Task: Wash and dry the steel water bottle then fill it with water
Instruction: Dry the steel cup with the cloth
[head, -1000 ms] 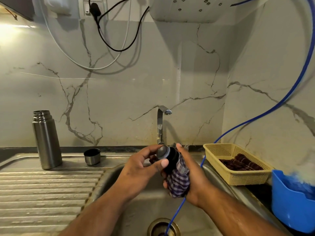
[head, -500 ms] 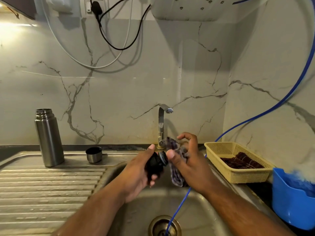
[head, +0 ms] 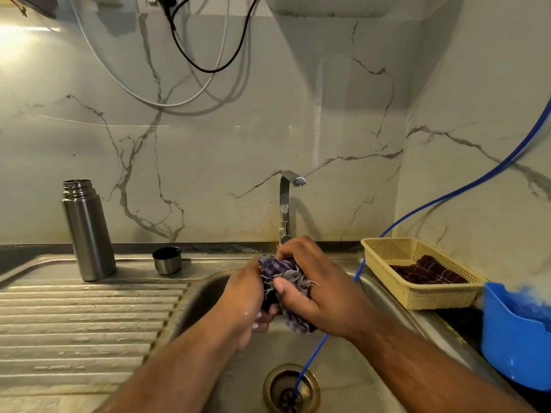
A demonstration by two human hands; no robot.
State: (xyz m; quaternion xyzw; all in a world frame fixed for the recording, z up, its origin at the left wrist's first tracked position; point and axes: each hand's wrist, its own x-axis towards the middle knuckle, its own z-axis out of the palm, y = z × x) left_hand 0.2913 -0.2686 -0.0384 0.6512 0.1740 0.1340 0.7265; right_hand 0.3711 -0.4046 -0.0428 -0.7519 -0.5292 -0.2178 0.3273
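1. Two hands share this job over the sink (head: 343,380). My left hand (head: 243,296) is curled round a dark piece that I take to be the bottle's stopper (head: 269,302), though most of it is hidden. My right hand (head: 316,290) is clamped on the checked cloth (head: 283,274) bunched over it.
2. Turn the stopper one way with the left while the right squeezes the cloth the other way, so the fabric rubs all round.
3. Press a cloth corner into any groove, since water left there would likely drip back inside.
4. Keep the frayed threads away from the blue tube (head: 310,362) that runs just below my hands into the drain (head: 290,389).
5. My steel bottle (head: 88,231) stands upright and uncapped on the bench (head: 74,323) at my left, well apart from my hands, with its small steel cup (head: 167,260) near it. I judge filling comes only once this piece is dry.
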